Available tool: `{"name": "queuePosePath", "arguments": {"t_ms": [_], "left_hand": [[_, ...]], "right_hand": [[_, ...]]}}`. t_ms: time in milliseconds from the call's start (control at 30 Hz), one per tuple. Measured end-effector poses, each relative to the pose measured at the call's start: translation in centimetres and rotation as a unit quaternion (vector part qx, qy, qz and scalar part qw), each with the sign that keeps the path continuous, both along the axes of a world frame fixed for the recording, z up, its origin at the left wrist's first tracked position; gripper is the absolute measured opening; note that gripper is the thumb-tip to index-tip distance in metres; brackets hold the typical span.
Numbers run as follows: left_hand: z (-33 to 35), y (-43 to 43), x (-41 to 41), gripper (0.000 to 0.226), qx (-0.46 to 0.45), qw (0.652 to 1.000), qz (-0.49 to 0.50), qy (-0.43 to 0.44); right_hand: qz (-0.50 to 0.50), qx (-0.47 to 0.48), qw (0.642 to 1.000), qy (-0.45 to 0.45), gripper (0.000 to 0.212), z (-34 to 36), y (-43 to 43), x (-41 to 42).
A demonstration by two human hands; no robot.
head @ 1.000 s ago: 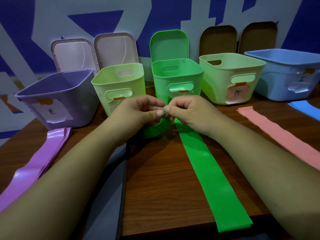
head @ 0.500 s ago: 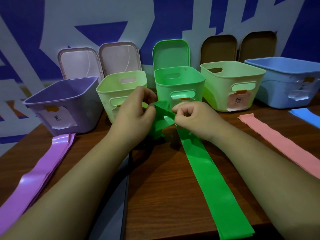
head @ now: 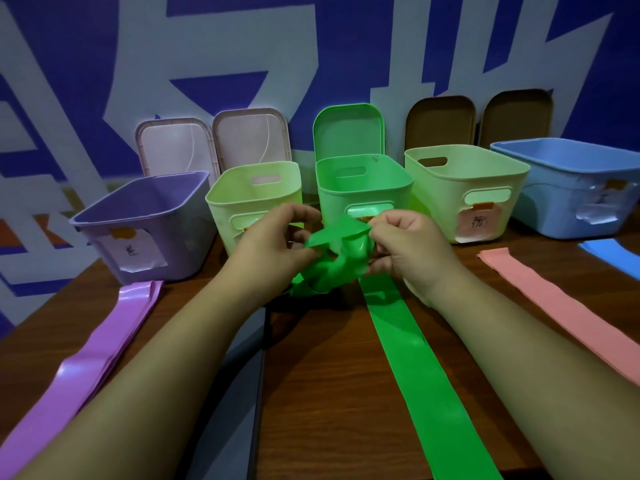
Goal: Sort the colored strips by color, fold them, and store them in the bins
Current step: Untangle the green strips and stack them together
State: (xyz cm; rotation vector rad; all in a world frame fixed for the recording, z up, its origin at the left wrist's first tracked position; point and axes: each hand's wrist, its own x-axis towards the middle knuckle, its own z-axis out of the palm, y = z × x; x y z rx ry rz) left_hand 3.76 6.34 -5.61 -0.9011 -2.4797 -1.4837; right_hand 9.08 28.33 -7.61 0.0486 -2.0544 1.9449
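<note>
Wooden table (head: 329, 368) against a blue-and-white wall, with open bins (head: 465, 188) lined along the back. Each colour lies before a bin, so sorting likely needs no second look.

I hold the green strip (head: 332, 268) bunched in loops, raised just off the table, directly before the green bin (head: 363, 192). This should keep the coming drop short.

My left hand (head: 266, 247) pinches one end of the top flap. My right hand (head: 412, 247) pinches the other end, fingers curled, stretching the flap flat for a clean crease.

More green lies flat toward me; whether it is the same strip's tail, I cannot tell. Purple strips (head: 104, 341) and the pink strip (head: 554, 299) lie flat at either side.
</note>
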Motion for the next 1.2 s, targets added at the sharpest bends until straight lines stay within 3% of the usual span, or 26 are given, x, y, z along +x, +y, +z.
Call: {"name": "queuePosePath", "arguments": {"t_ms": [100, 200, 333, 433, 533, 700, 833, 1133, 1200], "left_hand": [[0.1, -0.3, -0.2, 0.036, -0.102, 0.984, 0.066, 0.132], [0.4, 0.1, 0.0, 0.024, -0.05, 0.992, 0.098, 0.056], [1.3, 1.2, 0.4, 0.011, 0.075, 0.993, 0.089, -0.034], [2.6, 1.8, 0.6, 0.008, 0.12, 0.99, 0.064, -0.038], [4.0, 2.0, 0.9, 0.003, 0.128, 0.99, 0.056, -0.015], [5.3, 2.5, 1.7, 0.003, 0.031, 0.994, 0.052, 0.088], [6.5, 2.5, 2.0, 0.011, -0.102, 0.971, 0.058, 0.209], [10.5, 1.8, 3.2, 0.013, -0.201, 0.945, 0.073, 0.246], [11.6, 1.4, 3.4, 0.012, -0.224, 0.939, 0.08, 0.246]], "right_hand": [[-0.05, 0.102, 0.993, 0.032, 0.023, 0.2, 0.2, 0.5], [-0.078, 0.2, 0.973, 0.081, 0.025, 0.2, 0.0, 0.8], [0.002, 0.206, 0.974, 0.092, 0.025, -0.1, 0.0, 0.8], [0.045, 0.188, 0.98, 0.049, 0.032, -0.3, -0.1, 0.9], [0.003, 0.181, 0.983, 0.042, 0.041, 0.0, -0.6, 0.5], [-0.076, 0.129, 0.988, 0.026, 0.016, 0.1, -0.7, 0.2], [-0.129, 0.129, 0.982, 0.04, 0.013, 0.2, -0.1, 0.4], [-0.135, 0.078, 0.986, 0.062, 0.022, 1.4, -0.7, 1.7], [-0.139, 0.103, 0.982, 0.073, 0.023, 2.0, -0.7, 1.9]]}}
